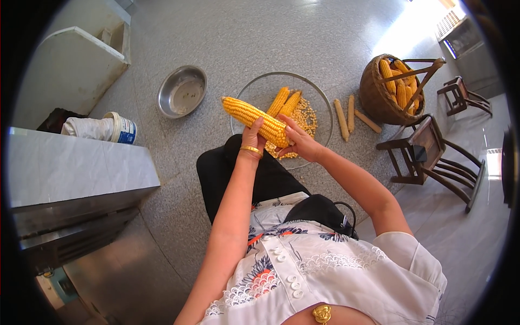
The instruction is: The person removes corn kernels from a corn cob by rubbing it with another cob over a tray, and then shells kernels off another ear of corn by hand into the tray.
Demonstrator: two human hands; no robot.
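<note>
A dried ear of corn (pixel 254 118) with yellow kernels lies across both hands above my lap. My left hand (pixel 254 138), a gold bangle at its wrist, grips the ear near its middle. At its thick lower right end, my right hand (pixel 302 142) has its fingers against the kernels; whether it bears any of the weight I cannot tell. Below them on the floor is a round shallow tray (pixel 327 103) with a grey rim, partly hidden by my hands and leg. Loose corn kernels (pixel 307 118) and two more ears (pixel 279 101) lie in it.
Three bare corncobs (pixel 341 120) lie right of the tray, beside a woven basket (pixel 370 91) of corn ears. A wooden chair (pixel 432 150) and a small stool (pixel 459 95) stand farther right. At left are a metal basin (pixel 164 95), a grey counter (pixel 81 166) and a white bucket (pixel 125 129).
</note>
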